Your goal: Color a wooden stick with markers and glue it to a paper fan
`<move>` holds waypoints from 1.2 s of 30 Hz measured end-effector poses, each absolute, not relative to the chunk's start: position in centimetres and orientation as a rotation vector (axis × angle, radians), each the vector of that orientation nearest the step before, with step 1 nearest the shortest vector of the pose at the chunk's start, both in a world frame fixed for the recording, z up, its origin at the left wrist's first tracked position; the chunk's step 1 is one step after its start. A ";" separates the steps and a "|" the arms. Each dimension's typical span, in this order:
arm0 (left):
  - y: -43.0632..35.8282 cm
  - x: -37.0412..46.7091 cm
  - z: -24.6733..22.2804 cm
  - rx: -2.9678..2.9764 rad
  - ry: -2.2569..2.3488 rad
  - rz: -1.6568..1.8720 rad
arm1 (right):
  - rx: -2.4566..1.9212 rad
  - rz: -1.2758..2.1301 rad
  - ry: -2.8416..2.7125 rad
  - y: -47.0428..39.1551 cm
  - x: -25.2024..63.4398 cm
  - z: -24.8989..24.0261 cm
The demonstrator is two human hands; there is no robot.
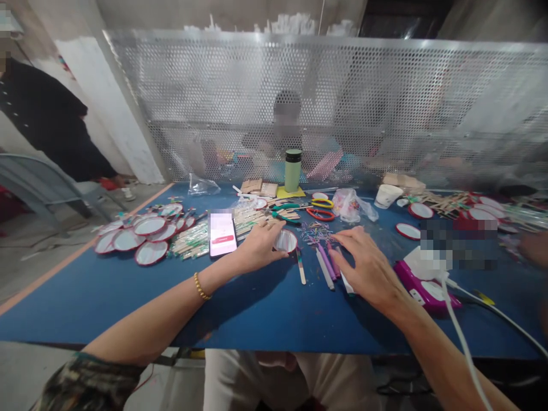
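My left hand [262, 245] grips the edge of a small round white disc [286, 241] with a red rim, its thumb below and fingers above. A wooden stick [302, 268] with a dark upper end lies on the blue table just right of the disc. My right hand [363, 262] is spread over several purple and grey markers [326, 264], thumb near them and fingers apart. Beyond the markers lies a heap of thin coloured strips [317, 233]. Nothing is visible in my right hand's grasp.
Red-rimmed discs [128, 240] pile up at left, beside wrapped sticks and a phone [222, 234]. Pliers [321, 213], a green bottle [293, 171] and a paper cup [387, 196] stand or lie farther back. A purple tissue pack [428, 294] and white cable lie at right.
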State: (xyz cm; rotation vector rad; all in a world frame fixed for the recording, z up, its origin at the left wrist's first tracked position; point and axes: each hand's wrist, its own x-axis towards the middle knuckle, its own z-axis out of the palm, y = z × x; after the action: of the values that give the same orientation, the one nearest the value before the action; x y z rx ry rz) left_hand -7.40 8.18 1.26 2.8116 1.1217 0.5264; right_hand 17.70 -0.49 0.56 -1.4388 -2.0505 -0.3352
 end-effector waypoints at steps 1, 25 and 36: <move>7.7 -7.4 1.4 2.813 1.079 0.580 | -1.377 -0.229 -2.057 -0.4 17.3 0.7; -0.5 -8.0 -0.6 2.376 0.761 0.609 | -1.409 0.604 -1.858 -3.2 13.8 -0.3; -1.0 -7.9 -0.3 2.387 0.755 0.714 | -1.408 0.209 -2.095 -3.6 14.1 -1.5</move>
State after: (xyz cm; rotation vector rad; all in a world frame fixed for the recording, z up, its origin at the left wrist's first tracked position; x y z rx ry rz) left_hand -7.92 -0.95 -0.31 2.3866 0.7551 0.7144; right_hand 14.08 -3.56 -1.52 -1.4076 -2.0954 0.2090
